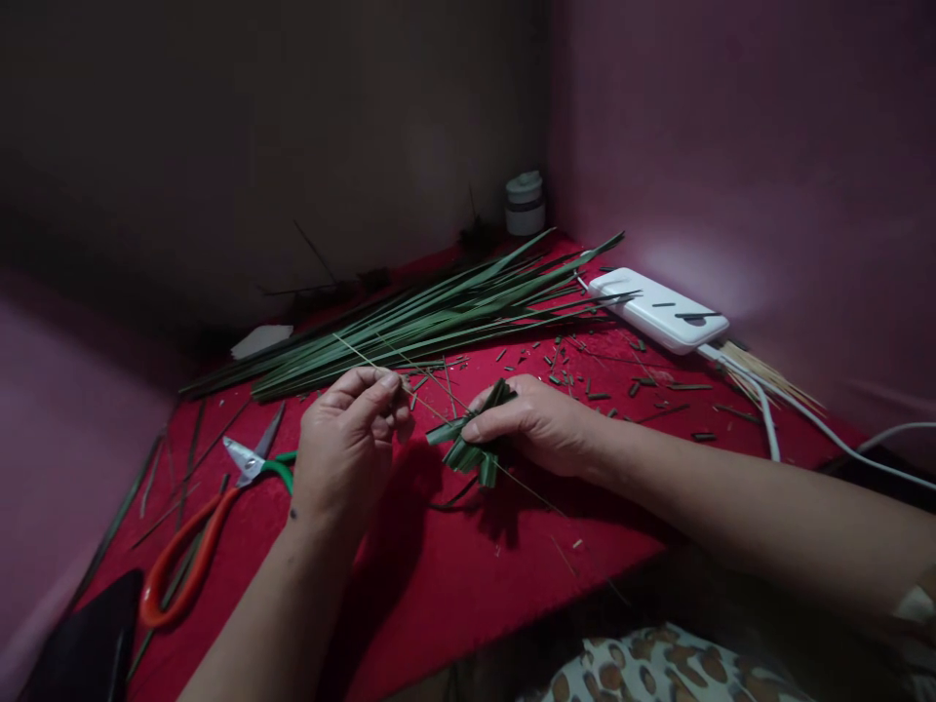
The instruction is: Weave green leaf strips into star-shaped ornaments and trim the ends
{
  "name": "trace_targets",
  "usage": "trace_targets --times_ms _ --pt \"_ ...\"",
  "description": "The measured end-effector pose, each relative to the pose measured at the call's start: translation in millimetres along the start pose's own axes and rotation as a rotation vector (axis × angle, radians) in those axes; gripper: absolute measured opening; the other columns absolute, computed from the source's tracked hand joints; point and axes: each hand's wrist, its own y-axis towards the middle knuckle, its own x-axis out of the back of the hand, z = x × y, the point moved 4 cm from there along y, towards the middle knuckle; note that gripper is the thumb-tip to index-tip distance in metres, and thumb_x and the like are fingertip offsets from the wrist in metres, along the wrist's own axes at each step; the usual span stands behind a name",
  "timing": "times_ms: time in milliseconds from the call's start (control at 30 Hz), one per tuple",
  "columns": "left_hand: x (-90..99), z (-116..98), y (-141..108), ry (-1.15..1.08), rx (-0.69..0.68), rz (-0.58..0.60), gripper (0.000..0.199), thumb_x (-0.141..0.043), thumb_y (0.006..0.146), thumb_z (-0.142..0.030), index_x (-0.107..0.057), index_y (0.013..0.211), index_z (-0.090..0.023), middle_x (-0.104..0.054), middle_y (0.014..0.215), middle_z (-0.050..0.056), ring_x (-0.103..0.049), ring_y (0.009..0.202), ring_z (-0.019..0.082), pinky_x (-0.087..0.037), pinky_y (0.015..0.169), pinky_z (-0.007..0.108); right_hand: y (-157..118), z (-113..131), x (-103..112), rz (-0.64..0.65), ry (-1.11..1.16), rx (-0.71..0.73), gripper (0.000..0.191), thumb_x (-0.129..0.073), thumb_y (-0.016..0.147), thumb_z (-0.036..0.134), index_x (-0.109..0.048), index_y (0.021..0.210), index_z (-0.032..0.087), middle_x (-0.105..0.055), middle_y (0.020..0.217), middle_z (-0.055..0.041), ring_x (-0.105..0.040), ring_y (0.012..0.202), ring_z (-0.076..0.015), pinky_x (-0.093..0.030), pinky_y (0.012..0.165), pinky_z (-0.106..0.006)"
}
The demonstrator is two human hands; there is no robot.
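At far left, a flat black object [92, 639] lies near the side edge of the red tabletop [439, 585]. Just right of it, open-bladed scissors with orange and green handles [250, 470] rest beside the left wrist, the green handle partly hidden. The left hand [351, 429] is mostly closed, thumb against forefinger in a pinch on a thin, pale brown strand [358, 352]. Behind it, long green leaf strips [409, 317] spread across the rear, limiting room there; open red surface lies in front of the hands, down to the slanting near edge. At centre, the folded dark green leaf piece [475, 455] is held above the table; its short, layered ends fan outward and look ribbed. The right hand [537, 424] is partly curled, clamping it between thumb and fingers. The white lidded jar [525, 207] stands at the back corner; any label is too dim to read. Small green clippings [598, 396] litter the right side. Farther right, a white rounded-edge device [662, 310] bears dark scraps, with white cables [819, 426] and thin beige sticks [775, 377] beside it.
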Motion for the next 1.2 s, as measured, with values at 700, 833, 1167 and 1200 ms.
trace_targets --times_ms 700,833,1167,1200 --pt "1.2 -41 -35 0.61 -0.498 -0.238 0.023 -0.066 0.076 -0.023 -0.065 0.099 -0.026 -0.063 0.083 -0.002 -0.058 0.072 0.012 -0.046 0.066 0.021 -6 10 0 -0.091 -0.122 0.012 0.016 -0.074 0.059 0.021 -0.064 0.066 0.011 -0.065 0.061 -0.0025 -0.058 0.052 -0.0109 -0.046 0.054 -0.024" --pt "5.5 -44 -29 0.558 -0.467 -0.238 0.022 -0.067 0.075 -0.024 -0.066 0.097 -0.026 -0.064 0.085 -0.002 -0.059 0.078 0.012 -0.047 0.073 0.02 -8 9 -2 -0.076 -0.188 0.002 0.015 -0.073 0.06 0.022 -0.064 0.066 0.011 -0.063 0.059 -0.0013 -0.056 0.05 -0.01 -0.045 0.05 -0.023" --pt "-1.6 -15 -9 0.46 0.109 0.379 0.018 -0.076 0.063 -0.028 -0.07 0.077 -0.017 -0.065 0.067 0.004 -0.057 0.057 0.014 -0.047 0.054 0.023 -4 8 0 -0.02 -0.364 0.055 0.013 -0.071 0.062 0.021 -0.062 0.068 0.013 -0.056 0.056 0.0029 -0.048 0.048 -0.0067 -0.037 0.045 -0.02" --pt "-3.5 -11 -8 0.474 0.124 0.409 0.018 -0.075 0.063 -0.028 -0.07 0.076 -0.017 -0.065 0.068 0.004 -0.058 0.059 0.014 -0.047 0.055 0.023 -4 7 1 -0.015 -0.368 0.057 0.014 -0.071 0.062 0.022 -0.061 0.067 0.013 -0.055 0.055 0.003 -0.048 0.048 -0.0068 -0.037 0.045 -0.02"
